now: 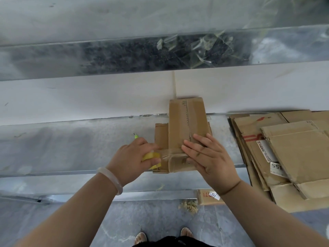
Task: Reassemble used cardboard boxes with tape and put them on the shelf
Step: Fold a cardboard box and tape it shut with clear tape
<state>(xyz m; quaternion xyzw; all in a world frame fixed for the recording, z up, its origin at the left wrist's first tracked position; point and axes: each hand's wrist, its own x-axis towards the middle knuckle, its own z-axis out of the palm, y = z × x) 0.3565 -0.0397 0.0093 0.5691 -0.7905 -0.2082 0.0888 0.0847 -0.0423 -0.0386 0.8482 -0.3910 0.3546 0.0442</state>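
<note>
Dull, scuffed galvanized shelf (71, 143). Brown corrugated box (185, 125) at centre: right hand (208, 157) flat on it, fingers straight. Left hand (133, 155) grips yellow tape roll (151, 157) at box's 9 o'clock. Flattened cartons (284, 148) at 3.

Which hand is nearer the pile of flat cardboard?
Right. The right hand presses on the box, just left of the pile; the left hand, holding tape, is on the box's far side.

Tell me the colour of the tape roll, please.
Yellow. The tape roll shows best in the head view.
</note>
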